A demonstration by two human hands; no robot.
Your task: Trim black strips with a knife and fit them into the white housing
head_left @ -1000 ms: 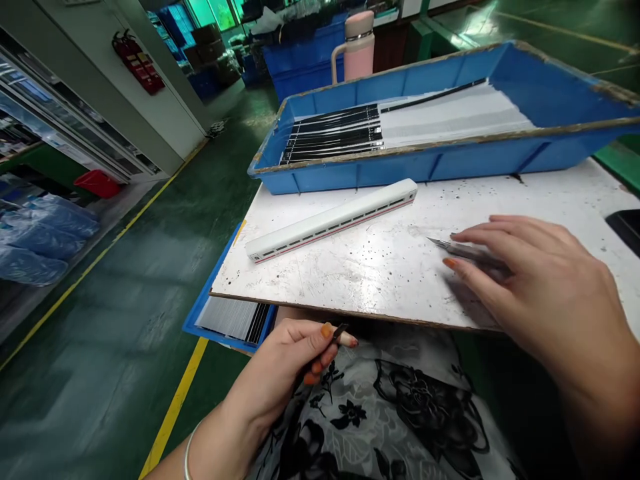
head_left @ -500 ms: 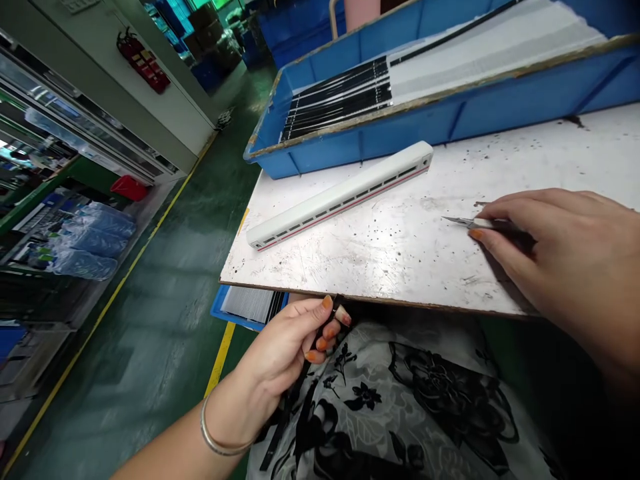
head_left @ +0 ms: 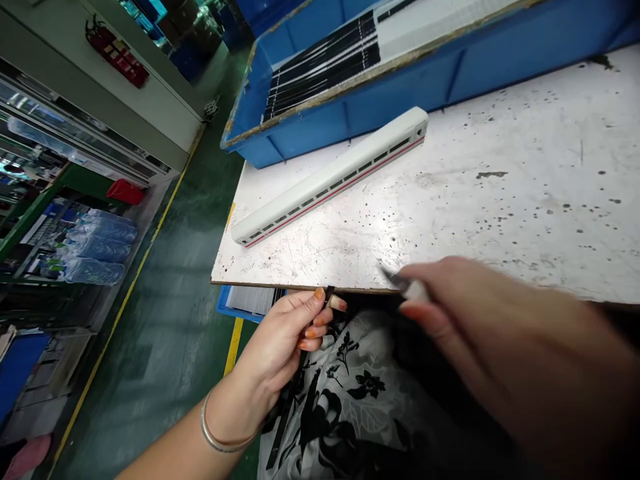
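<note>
Left hand (head_left: 285,340) pinching thin black strip (head_left: 290,407), right hand (head_left: 480,333) gripping small blade (head_left: 400,283), no legible writing

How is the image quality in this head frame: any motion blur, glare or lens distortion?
Head view: the right hand and the thin metal blade tool it grips are motion-blurred; the left hand, pinching a narrow black strip, is sharp, as is the long white toy train car. Wide-angle bending curves the blue plastic tray; soft glare on the white speckled board.
</note>
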